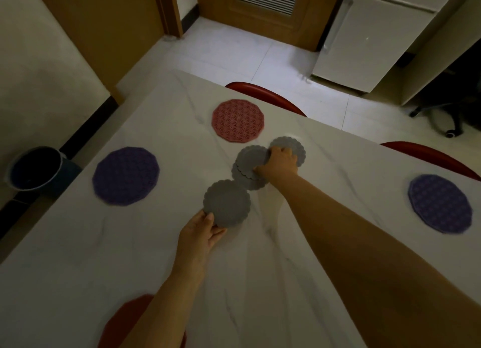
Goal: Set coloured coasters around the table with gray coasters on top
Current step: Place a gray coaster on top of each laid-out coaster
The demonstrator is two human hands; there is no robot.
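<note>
On the white marble table [286,243] lie a pink coaster [238,120] at the far side, a purple coaster [126,176] at the left and another purple coaster [440,203] at the right. A red coaster [122,321] shows at the near edge, partly hidden by my left forearm. My left hand [201,232] pinches the near rim of one gray scalloped coaster [227,203]. My right hand [279,161] grips the top of a small stack of gray coasters [250,165] at the table's middle. One more gray coaster [291,146] lies partly under that hand.
Two red chair backs [265,94] [429,157] stand along the table's far edge. A dark bin [33,168] sits on the floor at the left. A white fridge [377,35], a wooden door [260,9] and an office chair base [442,118] stand beyond.
</note>
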